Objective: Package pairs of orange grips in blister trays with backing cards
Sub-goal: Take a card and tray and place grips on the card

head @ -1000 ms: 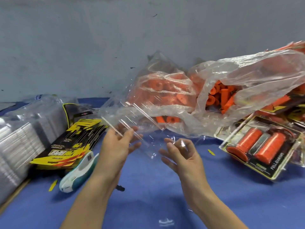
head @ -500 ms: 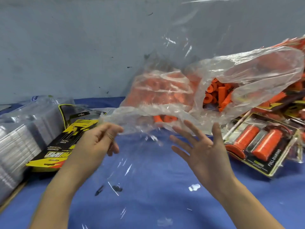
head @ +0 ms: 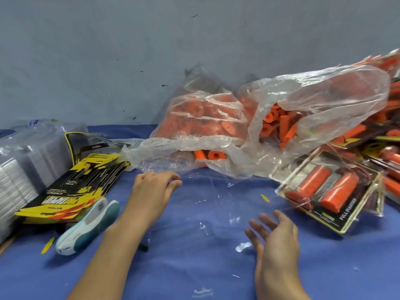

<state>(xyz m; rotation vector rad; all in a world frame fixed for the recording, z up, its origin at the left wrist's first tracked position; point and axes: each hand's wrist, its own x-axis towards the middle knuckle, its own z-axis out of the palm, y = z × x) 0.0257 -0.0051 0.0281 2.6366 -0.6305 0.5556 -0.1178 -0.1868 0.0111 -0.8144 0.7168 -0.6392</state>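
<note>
A clear blister tray [head: 207, 208] lies low over the blue cloth between my hands, hard to see apart from its glints. My left hand [head: 154, 191] pinches its far left edge with curled fingers and thumb. My right hand [head: 275, 239] hovers at the tray's near right side, fingers spread, holding nothing. Behind them a crumpled clear bag [head: 216, 120] holds several loose orange grips [head: 279, 126]. Black and yellow backing cards [head: 71, 187] lie fanned at the left.
A stack of clear trays [head: 19, 169] stands at the far left. A white and teal hand tool [head: 86, 226] lies beside my left forearm. Finished packs [head: 329, 191] with orange grips pile up at the right. A grey wall closes the back.
The clear tray, raised in front of the camera half a second ago, has come down onto the cloth. My right hand has dropped and pulled back toward me; my left hand keeps its pinch.
</note>
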